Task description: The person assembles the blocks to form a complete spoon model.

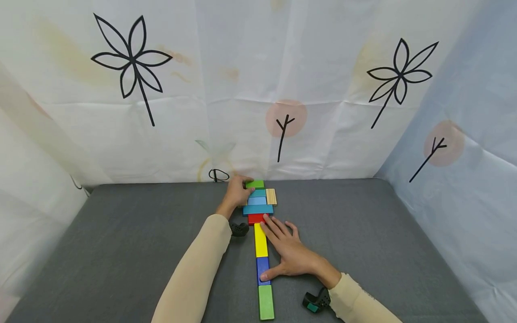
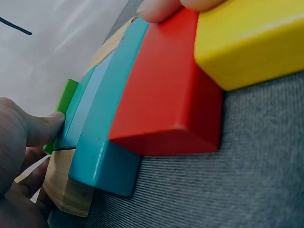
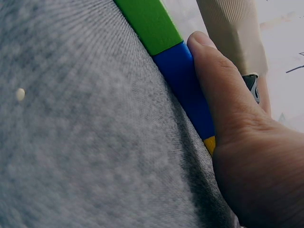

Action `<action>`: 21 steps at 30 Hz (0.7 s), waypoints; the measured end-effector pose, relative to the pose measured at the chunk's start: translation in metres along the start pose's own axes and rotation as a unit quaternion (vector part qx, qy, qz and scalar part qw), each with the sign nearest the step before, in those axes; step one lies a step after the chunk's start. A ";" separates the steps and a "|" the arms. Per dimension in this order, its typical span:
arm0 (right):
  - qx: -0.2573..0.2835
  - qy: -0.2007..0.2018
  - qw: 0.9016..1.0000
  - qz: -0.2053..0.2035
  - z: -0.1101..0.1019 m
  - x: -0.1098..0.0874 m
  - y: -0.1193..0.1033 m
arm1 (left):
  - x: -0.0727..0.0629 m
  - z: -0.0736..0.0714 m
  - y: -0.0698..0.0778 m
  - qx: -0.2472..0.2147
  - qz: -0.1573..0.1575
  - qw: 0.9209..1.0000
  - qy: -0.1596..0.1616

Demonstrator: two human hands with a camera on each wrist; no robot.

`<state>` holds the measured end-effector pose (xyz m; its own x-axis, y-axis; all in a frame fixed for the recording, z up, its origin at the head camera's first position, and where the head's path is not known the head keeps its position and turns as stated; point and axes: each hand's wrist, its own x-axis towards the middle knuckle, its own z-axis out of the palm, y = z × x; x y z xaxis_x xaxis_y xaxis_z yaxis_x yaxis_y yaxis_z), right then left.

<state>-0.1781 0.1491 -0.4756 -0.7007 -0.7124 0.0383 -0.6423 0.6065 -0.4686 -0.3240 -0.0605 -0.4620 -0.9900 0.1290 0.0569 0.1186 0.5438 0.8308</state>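
Blocks lie end to end in a line on the grey cloth. My left hand (image 1: 237,192) is at the far end, pinching the small green block (image 1: 256,184) between thumb and fingers. Close to that thumb are a teal block (image 1: 258,193) and a light blue block (image 1: 257,201), with a wooden block (image 1: 271,197) along their right side. Nearer come a longer teal block (image 1: 257,209) and a red block (image 1: 256,219). My right hand (image 1: 294,255) spreads its fingers, fingertips at the red and yellow (image 1: 260,240) blocks, thumb on the blue block (image 1: 262,264).
A longer green block (image 1: 266,303) forms the near end of the line. Another wooden block (image 2: 66,180) sits at the left side, partly hidden by the left hand. White cloth walls (image 1: 226,89) with printed plants stand behind and at both sides.
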 end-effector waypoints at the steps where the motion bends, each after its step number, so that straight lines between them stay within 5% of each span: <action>1: 0.000 0.000 1.000 0.000 0.000 0.000 0.000 | 0.000 0.000 0.000 0.000 -0.002 1.000 -0.004; 21: 0.001 0.001 1.000 -0.001 0.000 0.000 0.000 | 0.001 -0.001 -0.002 0.025 -0.015 0.999 -0.035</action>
<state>-0.1779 0.1493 -0.4757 -0.7005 -0.7125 0.0403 -0.6424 0.6050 -0.4704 -0.3248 -0.0620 -0.4630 -0.9856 0.1690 -0.0083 0.0941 0.5887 0.8029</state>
